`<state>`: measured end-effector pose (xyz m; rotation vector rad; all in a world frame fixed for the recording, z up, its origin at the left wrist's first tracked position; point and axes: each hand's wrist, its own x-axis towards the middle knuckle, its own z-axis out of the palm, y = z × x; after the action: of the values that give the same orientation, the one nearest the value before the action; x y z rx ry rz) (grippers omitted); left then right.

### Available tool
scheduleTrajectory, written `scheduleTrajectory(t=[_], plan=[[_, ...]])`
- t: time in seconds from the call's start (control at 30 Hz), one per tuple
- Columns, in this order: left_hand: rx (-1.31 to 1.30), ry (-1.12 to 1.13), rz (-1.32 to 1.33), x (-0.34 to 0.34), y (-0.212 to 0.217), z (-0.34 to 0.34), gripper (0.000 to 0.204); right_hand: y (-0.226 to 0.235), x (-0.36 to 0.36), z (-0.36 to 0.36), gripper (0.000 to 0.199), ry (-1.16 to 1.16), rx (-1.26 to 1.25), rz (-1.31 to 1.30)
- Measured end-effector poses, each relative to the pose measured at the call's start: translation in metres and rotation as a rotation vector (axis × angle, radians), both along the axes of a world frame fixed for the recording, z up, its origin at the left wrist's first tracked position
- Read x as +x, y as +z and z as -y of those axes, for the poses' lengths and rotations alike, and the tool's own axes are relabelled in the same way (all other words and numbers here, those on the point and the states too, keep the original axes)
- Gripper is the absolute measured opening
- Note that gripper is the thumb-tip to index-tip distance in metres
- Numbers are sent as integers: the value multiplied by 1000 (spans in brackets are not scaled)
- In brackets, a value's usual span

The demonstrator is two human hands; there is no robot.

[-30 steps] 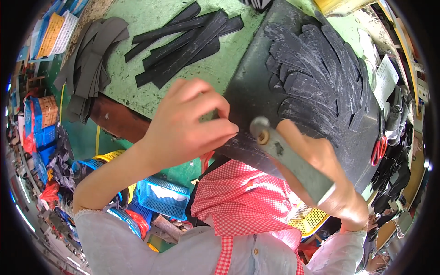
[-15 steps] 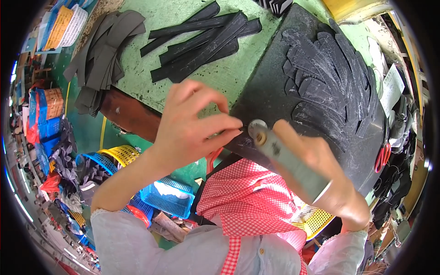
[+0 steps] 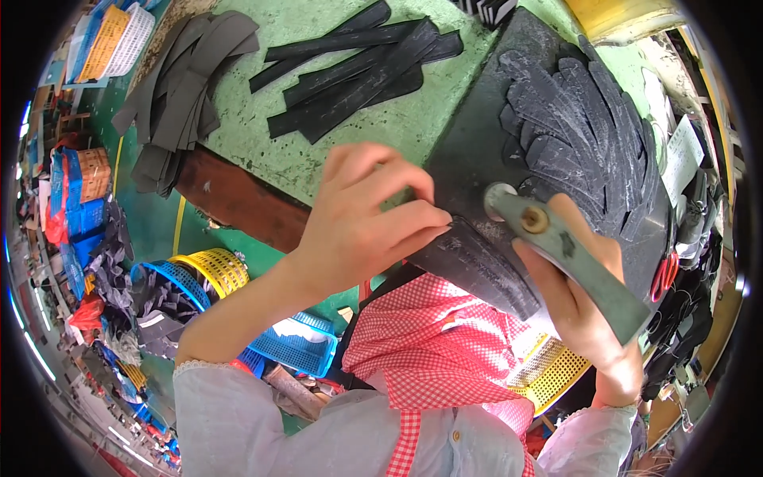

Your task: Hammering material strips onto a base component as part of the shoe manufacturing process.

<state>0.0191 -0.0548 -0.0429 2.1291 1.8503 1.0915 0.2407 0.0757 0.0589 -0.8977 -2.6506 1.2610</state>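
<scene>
On the dark slab (image 3: 477,151) at the green bench (image 3: 334,151) edge, right hand (image 3: 584,310) clamps the hammer (image 3: 568,258), handle slanting lower-right, head up-left, unchanged; left hand (image 3: 366,226) pinches a black strip (image 3: 477,266)

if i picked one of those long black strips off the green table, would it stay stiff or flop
Probably flop: the black strips are thin, flat and lie slightly curved across each other. Likely light for their length. On the green table their matte surface suggests grip, not slipperiness.
</scene>
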Motion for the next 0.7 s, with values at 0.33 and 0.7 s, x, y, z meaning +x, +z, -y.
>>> scheduleTrajectory(t=[0.33, 0.7], plan=[[55, -66, -219, 19, 8, -10, 24, -3, 15, 1, 20, 75, 10, 137], [22, 8, -180, 21, 9, 1, 27, -1, 7, -5, 17, 198, 60, 79]])
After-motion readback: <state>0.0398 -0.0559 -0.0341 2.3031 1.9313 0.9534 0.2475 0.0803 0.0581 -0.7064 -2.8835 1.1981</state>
